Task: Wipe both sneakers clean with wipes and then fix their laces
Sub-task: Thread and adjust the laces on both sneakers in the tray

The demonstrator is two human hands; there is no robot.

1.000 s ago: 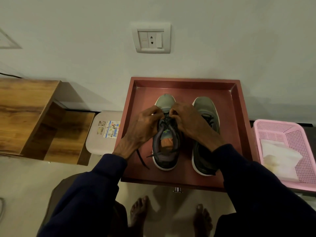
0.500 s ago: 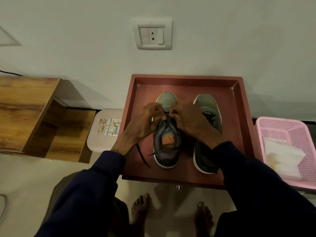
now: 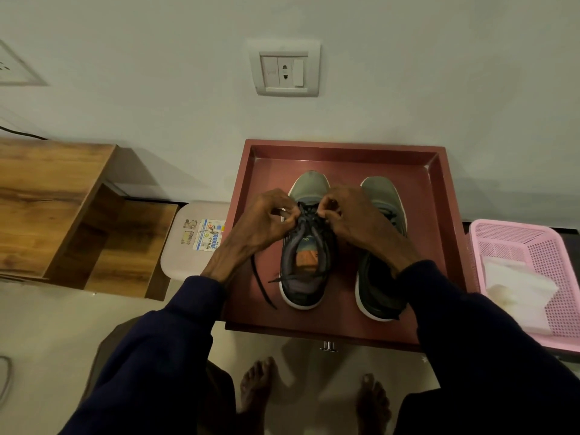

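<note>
- Head view: the left sneaker (image 3: pixel 309 189) and right sneaker (image 3: pixel 381 196) stand side by side in a red tray (image 3: pixel 345 149), toes to the wall.
- The left hand (image 3: pixel 263 221) and right hand (image 3: pixel 354 218), fingers curled, pinch the dark laces (image 3: pixel 309 216) over the left sneaker.
- Wipes (image 3: pixel 518 287) lie in a pink basket (image 3: pixel 539 243) beside the tray.

Dim, soft shadows, wide-angle warp

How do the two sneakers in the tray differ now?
The left hand and right hand pinch the left sneaker's laces, not the right sneaker's. A loose lace end trails from the left sneaker onto the tray; the right sneaker shows none. Both are grey with white soles.
</note>
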